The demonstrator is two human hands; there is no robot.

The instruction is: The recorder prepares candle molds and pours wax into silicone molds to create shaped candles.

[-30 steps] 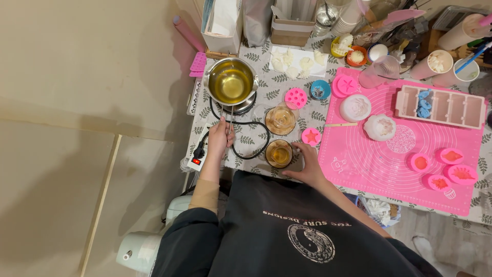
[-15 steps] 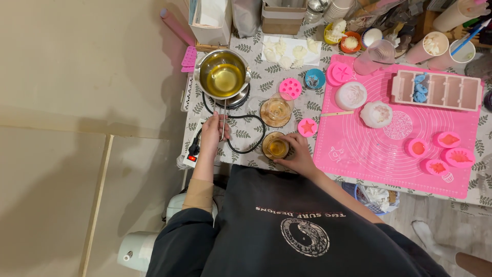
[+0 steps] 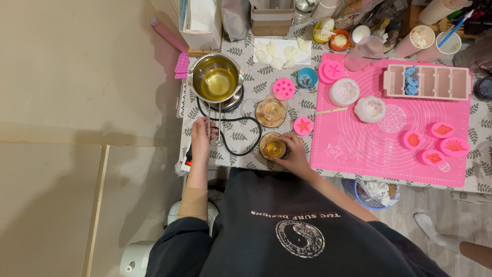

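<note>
While hands steady it, the small glass [image 3: 273, 147] holds amber liquid.

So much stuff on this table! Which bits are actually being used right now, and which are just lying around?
In use:
left hand at the pot handle
pot of yellow liquid
right hand on the small glass

Lying about:
pink mat
star mould
compartment tray

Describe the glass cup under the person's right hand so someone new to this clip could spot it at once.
Start at the big pink mat on the leaf-patterned table; just off its left edge, near the table's front, stand two glass cups. The one meant is the glass cup nearer the person, gripped by the right hand. Unlike the other glass cup behind it, it is being touched.
</note>
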